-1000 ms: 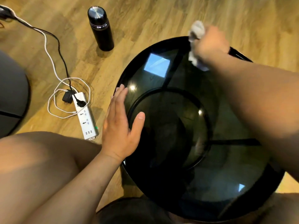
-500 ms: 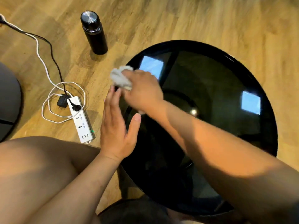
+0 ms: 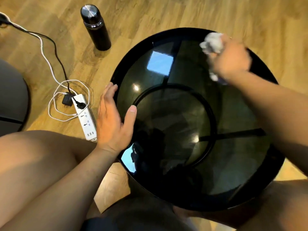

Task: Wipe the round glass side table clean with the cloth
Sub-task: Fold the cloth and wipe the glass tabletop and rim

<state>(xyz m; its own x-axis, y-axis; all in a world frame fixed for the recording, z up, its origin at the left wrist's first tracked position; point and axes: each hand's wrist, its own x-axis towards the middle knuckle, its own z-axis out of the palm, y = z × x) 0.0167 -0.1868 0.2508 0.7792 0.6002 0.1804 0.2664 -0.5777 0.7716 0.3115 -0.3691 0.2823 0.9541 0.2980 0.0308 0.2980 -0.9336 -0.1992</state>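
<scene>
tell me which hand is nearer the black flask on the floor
Left. The left hand rests on the left rim of the glass table, the side facing the flask; the right hand grips the cloth at its far right edge.

Single head view, looking steeply down, close over glass table (image 3: 166,100).

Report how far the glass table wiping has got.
Done: nothing provable; the round black glass side table shows no clearly finished patch. In hand: the right hand grips a crumpled white cloth at the far rim; left hand steadies. Left: hazy near-right glass.
</scene>
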